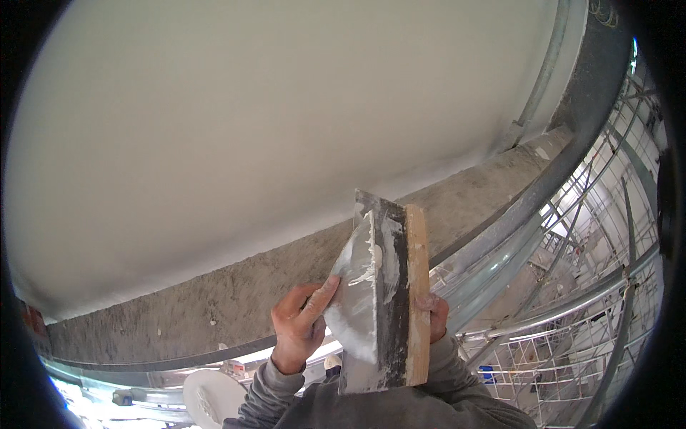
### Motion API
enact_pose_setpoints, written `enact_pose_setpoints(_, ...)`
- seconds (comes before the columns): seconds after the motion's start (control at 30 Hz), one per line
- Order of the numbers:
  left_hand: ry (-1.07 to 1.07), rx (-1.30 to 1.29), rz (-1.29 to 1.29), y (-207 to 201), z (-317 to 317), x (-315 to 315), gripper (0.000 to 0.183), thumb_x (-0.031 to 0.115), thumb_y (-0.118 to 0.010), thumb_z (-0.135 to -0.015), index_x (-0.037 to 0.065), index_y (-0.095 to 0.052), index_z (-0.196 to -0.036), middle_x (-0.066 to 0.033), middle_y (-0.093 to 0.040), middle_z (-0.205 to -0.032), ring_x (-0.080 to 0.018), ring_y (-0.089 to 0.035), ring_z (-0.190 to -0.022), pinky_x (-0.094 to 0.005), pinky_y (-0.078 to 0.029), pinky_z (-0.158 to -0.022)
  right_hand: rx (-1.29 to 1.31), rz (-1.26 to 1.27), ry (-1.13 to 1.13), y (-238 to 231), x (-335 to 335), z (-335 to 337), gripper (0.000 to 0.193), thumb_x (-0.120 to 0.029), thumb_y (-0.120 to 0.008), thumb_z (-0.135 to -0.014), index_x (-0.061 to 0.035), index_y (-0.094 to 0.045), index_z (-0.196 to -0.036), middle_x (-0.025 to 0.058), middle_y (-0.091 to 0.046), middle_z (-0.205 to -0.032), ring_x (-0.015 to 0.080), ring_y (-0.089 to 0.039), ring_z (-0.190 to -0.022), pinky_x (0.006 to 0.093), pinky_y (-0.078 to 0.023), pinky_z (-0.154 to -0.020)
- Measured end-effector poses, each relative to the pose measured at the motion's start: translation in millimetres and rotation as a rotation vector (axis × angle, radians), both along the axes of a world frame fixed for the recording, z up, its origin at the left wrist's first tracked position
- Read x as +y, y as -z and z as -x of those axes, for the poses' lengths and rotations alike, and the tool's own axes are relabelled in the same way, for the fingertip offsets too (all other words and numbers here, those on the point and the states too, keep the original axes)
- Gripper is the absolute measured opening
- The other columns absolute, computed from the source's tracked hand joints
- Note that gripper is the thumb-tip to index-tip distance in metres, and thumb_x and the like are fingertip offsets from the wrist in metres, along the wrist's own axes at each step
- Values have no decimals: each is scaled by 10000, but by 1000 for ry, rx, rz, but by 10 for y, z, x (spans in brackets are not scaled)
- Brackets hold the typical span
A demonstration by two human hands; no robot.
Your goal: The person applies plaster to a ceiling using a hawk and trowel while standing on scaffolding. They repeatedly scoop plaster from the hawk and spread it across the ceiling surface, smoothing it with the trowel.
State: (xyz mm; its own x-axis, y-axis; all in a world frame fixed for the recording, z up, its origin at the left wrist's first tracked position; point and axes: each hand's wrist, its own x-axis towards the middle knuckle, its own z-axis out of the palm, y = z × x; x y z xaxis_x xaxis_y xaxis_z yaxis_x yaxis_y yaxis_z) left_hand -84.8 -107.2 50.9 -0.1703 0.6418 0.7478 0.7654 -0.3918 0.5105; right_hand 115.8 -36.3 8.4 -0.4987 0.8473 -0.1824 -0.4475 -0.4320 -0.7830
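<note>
My right hand [434, 314] grips the wooden back of a wide filling knife [393, 286], mostly hidden behind it. The knife's long dark blade is smeared with white filler and held upright in front of my chest. My left hand [299, 323] pinches a smaller grey scraper [354, 293], thumb and fingers closed on its narrow side. The scraper's long edge lies against the wide blade. A ragged line of white filler [372, 247] runs along that edge.
A smooth off-white surface [250, 136] fills the upper view, bordered by a rough grey concrete band [179, 314]. A metal pipe [543, 71] crosses the upper right. Scaffold tubes [572, 304] and wire mesh stand at right. A round white disc [213, 397] sits lower left.
</note>
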Motion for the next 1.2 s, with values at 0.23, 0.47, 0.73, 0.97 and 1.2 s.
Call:
enact_pose_setpoints(0.23, -121, 83, 98, 97, -225, 277, 574, -42, -542, -503, 162, -583, -1038, -62, -550, -748, -198, -538, -609, -306, -444, -537, 152, 149, 21, 27, 98, -75, 263, -107, -510, -705, 7, -494, -942, 76, -550, -777, 173, -564, -665, 284, -473, -597)
enact_pose_setpoints(0.47, -212, 323, 210, 49, -312, 569, 452, 4, -530, -613, 93, -563, -1054, -117, -557, -756, -229, -568, -642, -314, -453, -565, -24, -309, 133, 341, 769, -626, 196, -171, -516, -770, -16, -509, -888, 50, -549, -743, 109, -539, -618, 255, -462, -542)
enact_pose_setpoints(0.73, -429, 131, 30, 36, -770, 1066, 360, -15, -538, -672, -24, -536, -1032, -128, -507, -688, -194, -501, -595, -285, -400, -530, 208, -295, 421, -591, 2747, -1789, 126, -94, -561, -683, -66, -513, -796, 20, -497, -705, 135, -512, -666, 277, -434, -617)
enact_pose_setpoints(0.97, -552, -154, -8, 444, -1068, 1323, 203, -22, -490, -752, -54, -528, -949, -132, -532, -765, -211, -524, -661, -300, -411, -552, -176, -626, 940, -791, 5013, -2479, 210, -103, -590, -641, 6, -509, -801, 47, -521, -744, 179, -515, -696, 304, -417, -631)
enact_pose_setpoints(1.2, -624, -372, 147, 233, -1475, 1328, 254, 47, -515, -802, -15, -489, -1047, -89, -544, -971, -156, -514, -840, -276, -404, -762, -793, -737, 1245, -676, 6232, -2470, 302, -59, -529, -629, 34, -548, -916, 204, -579, -729, 306, -584, -683, 390, -446, -609)
